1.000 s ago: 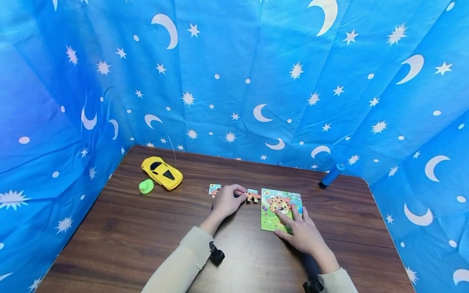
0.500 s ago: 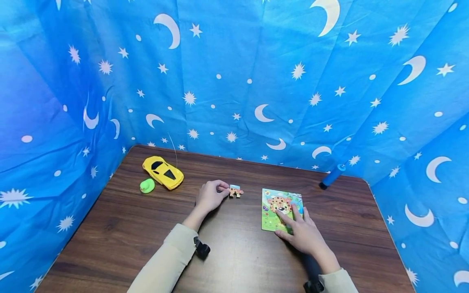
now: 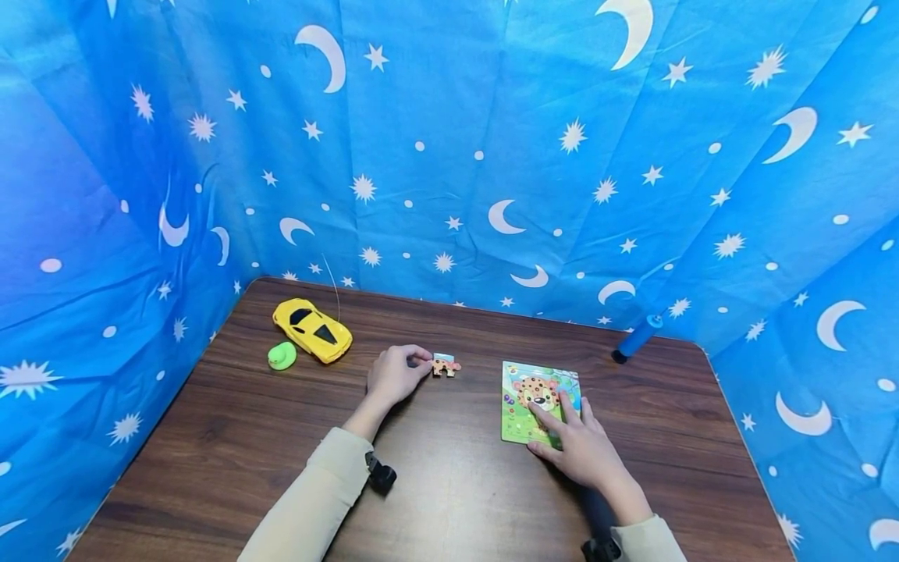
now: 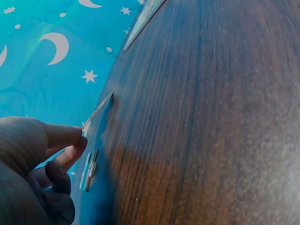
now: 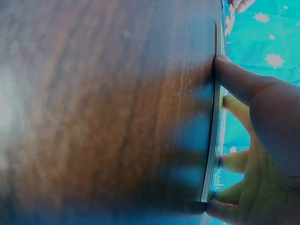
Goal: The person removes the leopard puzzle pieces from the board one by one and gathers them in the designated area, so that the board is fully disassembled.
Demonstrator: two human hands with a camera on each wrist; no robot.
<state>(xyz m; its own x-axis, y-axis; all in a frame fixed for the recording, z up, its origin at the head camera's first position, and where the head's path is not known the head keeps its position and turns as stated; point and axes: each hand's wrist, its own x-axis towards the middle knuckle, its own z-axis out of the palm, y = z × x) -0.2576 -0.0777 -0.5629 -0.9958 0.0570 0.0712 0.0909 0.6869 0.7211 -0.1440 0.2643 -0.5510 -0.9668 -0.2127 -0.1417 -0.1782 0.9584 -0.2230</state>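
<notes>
My left hand [image 3: 396, 375] pinches a small spotted jigsaw piece [image 3: 445, 365] between thumb and fingertips, left of the puzzle board. In the left wrist view this piece appears edge-on, tilted and held above the table. A second jigsaw piece [image 4: 89, 171] shows beneath the fingers there; the hand hides it in the head view. My right hand [image 3: 586, 449] rests on the lower right of the leopard jigsaw board [image 3: 516, 421] with its fingers spread. The right wrist view shows its fingertips touching the board's edge and top, the board lying flat on the table.
A yellow toy car [image 3: 312, 332] with a thin antenna and a green rubber duck [image 3: 282, 357] stand at the table's left. A blue cylinder [image 3: 637, 339] is at the back right. A star-and-moon curtain [image 3: 449, 156] surrounds the wooden table [image 3: 456, 499].
My left hand has moved left with the jigsaw piece, away from the board, mostly in the first half second. The right hand keeps its place on the board.
</notes>
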